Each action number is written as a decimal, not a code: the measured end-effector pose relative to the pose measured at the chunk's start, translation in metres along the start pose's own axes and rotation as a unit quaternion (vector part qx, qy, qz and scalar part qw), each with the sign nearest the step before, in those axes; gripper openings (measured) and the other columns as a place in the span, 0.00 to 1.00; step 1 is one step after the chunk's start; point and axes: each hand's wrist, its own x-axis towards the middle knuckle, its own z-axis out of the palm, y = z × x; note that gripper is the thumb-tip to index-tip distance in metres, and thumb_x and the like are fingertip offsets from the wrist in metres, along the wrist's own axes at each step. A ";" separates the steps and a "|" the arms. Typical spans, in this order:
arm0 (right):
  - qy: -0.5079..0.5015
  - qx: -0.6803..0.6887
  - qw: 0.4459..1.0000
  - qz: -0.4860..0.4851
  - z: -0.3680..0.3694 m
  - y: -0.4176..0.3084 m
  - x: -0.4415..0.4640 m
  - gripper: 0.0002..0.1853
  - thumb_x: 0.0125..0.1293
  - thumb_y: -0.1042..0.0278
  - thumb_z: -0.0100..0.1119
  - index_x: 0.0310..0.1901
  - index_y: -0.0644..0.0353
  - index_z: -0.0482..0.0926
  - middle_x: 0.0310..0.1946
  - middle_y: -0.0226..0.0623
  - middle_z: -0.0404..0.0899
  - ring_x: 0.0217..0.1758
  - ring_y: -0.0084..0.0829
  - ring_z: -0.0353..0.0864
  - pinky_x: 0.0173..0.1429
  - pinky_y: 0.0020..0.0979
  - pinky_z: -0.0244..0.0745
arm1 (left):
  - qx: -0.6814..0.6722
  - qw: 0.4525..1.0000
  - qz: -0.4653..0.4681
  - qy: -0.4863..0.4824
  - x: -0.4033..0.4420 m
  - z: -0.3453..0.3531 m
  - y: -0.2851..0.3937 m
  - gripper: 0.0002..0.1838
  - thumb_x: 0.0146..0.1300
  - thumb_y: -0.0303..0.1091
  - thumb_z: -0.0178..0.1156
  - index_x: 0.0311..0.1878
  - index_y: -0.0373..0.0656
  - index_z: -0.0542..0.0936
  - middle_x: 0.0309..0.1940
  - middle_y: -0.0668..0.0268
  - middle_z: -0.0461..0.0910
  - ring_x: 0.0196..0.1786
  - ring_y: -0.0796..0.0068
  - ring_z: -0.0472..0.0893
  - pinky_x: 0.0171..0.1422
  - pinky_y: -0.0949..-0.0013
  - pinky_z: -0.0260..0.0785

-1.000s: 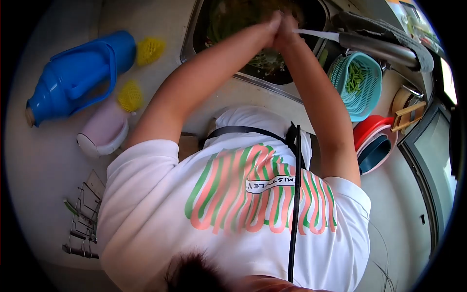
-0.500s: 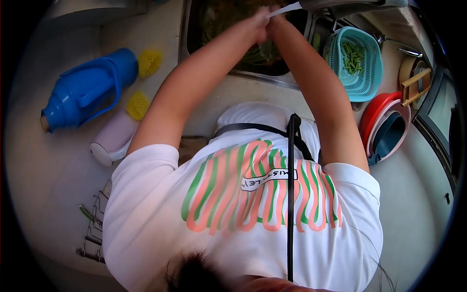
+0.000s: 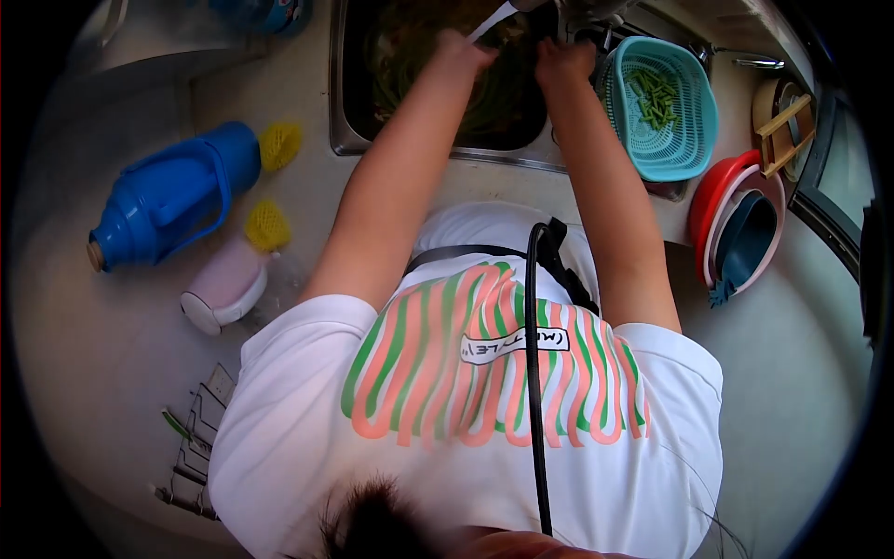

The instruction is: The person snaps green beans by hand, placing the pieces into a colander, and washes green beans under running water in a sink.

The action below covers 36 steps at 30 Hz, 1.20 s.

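Note:
Over the metal sink [image 3: 343, 135] at the top of the head view, my left hand [image 3: 463, 51] is beside the white stream of water [image 3: 492, 20] from the tap. Its fingers are blurred, and I see nothing plainly held in it. Below, long green vegetables [image 3: 396, 84] lie in the dark sink, their kind hard to make out. My right hand [image 3: 565, 63] is at the sink's right edge, apart from the left one and near the turquoise basket. Its fingers point away from me and are partly hidden, so their grip does not show.
Cut green pieces [image 3: 655, 98] lie in the turquoise basket [image 3: 689, 154] right of the sink. Nested basins [image 3: 712, 200] stand nearer on the right. To the left are a blue thermos [image 3: 172, 186], a pink jug [image 3: 223, 279], yellow netted items [image 3: 279, 146] and a wire rack [image 3: 196, 433].
My hands were together under the stream over the sink; now they are apart, the left further left and the right at the sink's right edge. The view has shifted slightly.

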 end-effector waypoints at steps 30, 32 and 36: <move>0.040 0.060 0.975 0.208 0.044 0.046 -0.078 0.28 0.81 0.54 0.37 0.73 0.67 0.59 0.72 0.50 0.62 0.73 0.46 0.62 0.74 0.55 0.61 | -0.064 0.997 0.014 -0.035 0.036 -0.040 0.008 0.19 0.73 0.37 0.44 0.55 0.34 0.76 0.57 0.51 0.77 0.59 0.53 0.76 0.68 0.49 0.68; 0.045 0.035 0.980 0.191 0.029 0.067 -0.048 0.27 0.82 0.57 0.38 0.74 0.66 0.59 0.71 0.49 0.63 0.70 0.47 0.66 0.72 0.54 0.65 | -0.076 0.996 0.007 -0.035 0.036 -0.042 0.003 0.19 0.74 0.39 0.43 0.55 0.34 0.75 0.57 0.51 0.76 0.59 0.53 0.76 0.68 0.49 0.69; -0.112 -0.044 0.968 0.220 0.016 0.095 -0.028 0.09 0.77 0.71 0.45 0.51 0.66 0.71 0.47 0.47 0.76 0.50 0.46 0.80 0.59 0.46 0.82 | -0.072 0.997 0.009 -0.040 0.024 -0.043 0.011 0.21 0.75 0.41 0.43 0.56 0.34 0.75 0.57 0.51 0.76 0.59 0.53 0.76 0.68 0.49 0.69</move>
